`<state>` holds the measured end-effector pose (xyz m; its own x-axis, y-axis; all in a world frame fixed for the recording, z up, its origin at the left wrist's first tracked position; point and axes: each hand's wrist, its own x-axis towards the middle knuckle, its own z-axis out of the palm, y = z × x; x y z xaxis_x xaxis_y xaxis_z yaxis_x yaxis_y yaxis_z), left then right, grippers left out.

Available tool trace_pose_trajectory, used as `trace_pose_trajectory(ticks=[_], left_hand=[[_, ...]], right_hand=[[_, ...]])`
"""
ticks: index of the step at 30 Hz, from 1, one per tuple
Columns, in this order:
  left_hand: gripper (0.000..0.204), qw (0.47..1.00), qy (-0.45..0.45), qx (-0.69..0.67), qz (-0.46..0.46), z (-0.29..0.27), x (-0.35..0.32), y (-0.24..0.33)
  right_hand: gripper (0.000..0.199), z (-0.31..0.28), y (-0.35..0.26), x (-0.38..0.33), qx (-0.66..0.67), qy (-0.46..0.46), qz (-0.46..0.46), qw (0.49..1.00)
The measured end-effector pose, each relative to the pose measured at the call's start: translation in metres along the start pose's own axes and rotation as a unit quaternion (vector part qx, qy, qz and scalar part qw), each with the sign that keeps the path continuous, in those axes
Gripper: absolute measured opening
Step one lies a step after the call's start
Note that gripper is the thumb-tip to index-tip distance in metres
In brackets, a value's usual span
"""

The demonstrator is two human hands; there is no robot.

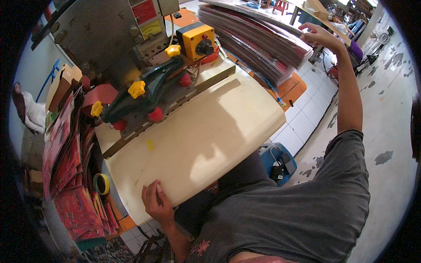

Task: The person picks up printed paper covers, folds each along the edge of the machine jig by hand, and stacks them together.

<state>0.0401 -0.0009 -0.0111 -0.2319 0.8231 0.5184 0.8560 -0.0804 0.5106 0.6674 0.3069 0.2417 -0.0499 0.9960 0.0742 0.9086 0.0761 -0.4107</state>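
The left hand (158,204) rests on the near edge of a cream tabletop (210,140), fingers loosely bent and close together, with nothing seen in its grasp. The right hand (322,37) reaches out with curled fingers at the corner of a thick stack of sheets (258,39); whether it pinches a sheet or only touches, I cannot tell. The stack lies to the left of the right hand and well beyond the left one, on an orange table (296,90). Left of the left hand, a roll of tape (107,184) stands near piled red sheets (70,184). Beyond the left hand, across the tabletop, are yellow knobs (136,89) and a yellow box (199,41) with a black dial.
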Motion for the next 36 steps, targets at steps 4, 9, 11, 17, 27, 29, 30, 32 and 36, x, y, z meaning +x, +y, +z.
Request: trace_pose_trajectory(ticks=[4, 9, 11, 17, 27, 29, 30, 32, 36], left_hand=[[0.02, 1.0, 0.005, -0.002, 0.005, 0.0, 0.001, 0.001], [0.02, 1.0, 0.004, -0.003, 0.007, 0.001, 0.001, -0.001], [0.02, 1.0, 0.006, -0.001, 0.011, 0.001, 0.0, -0.003], [0.02, 1.0, 0.0, 0.008, 0.013, -0.001, -0.001, -0.001], [0.02, 1.0, -0.009, 0.01, 0.008, -0.001, -0.001, -0.003], [0.02, 1.0, -0.01, 0.011, 0.01, -0.001, -0.001, -0.003], [0.02, 1.0, -0.009, 0.006, 0.012, -0.001, 0.0, -0.003], [0.02, 1.0, -0.01, -0.001, 0.015, 0.0, 0.0, -0.004], [0.02, 1.0, -0.008, 0.009, 0.019, 0.0, -0.002, -0.005]], right_hand=[[0.07, -0.001, 0.011, 0.0, 0.085, -0.001, 0.021, 0.996], [0.07, 0.0, 0.017, 0.004, 0.057, 0.0, -0.002, 0.998], [0.071, -0.001, 0.009, 0.002, 0.001, -0.006, -0.014, 1.0], [0.078, 0.018, -0.014, -0.015, -0.118, 0.085, -0.053, 0.988], [0.086, 0.036, -0.039, -0.041, -0.243, 0.19, -0.1, 0.946], [0.086, 0.039, -0.034, -0.048, -0.246, 0.192, -0.103, 0.944], [0.086, 0.038, -0.028, -0.053, -0.197, 0.188, -0.092, 0.958], [0.085, 0.036, -0.013, -0.063, -0.103, 0.182, -0.092, 0.974], [0.094, 0.033, -0.007, -0.082, 0.011, 0.108, -0.017, 0.994]])
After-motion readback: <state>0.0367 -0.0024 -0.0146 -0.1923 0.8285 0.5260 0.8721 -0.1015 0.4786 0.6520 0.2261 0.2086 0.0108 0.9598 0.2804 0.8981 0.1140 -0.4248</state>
